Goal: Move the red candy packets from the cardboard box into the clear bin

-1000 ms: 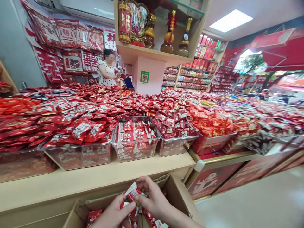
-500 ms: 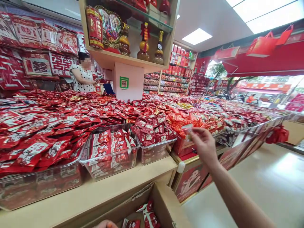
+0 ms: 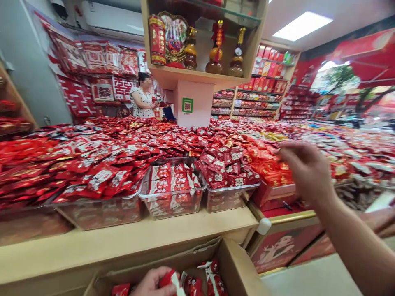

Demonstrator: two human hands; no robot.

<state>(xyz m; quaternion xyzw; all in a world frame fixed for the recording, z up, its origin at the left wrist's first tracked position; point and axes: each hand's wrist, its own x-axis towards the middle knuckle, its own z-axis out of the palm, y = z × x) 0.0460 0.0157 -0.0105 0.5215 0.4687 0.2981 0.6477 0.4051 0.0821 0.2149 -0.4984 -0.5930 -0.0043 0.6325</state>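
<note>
My left hand [image 3: 151,284] is low in the head view, inside the cardboard box [image 3: 239,267]. Its thumb and fingers are closed on a red and white candy packet [image 3: 168,278]. More red packets [image 3: 214,279] lie in the box beside it. My right hand [image 3: 311,174] is raised at the right, in front of the piled goods and near the orange-red packets [image 3: 273,166]. Its fingertips are pinched together and slightly blurred; whatever they may hold is hidden.
Clear plastic bins [image 3: 173,201] of red packets line the pale counter ledge [image 3: 123,242]. A white rounded corner guard [image 3: 264,226] sits at the ledge's end. A shelf cabinet [image 3: 197,76] with bottles stands above the piles. Behind them stands a person in a dotted top [image 3: 143,102].
The view has turned left. My left hand has come further into view with a red and white packet. The small clear packet seen earlier in my right hand no longer shows.
</note>
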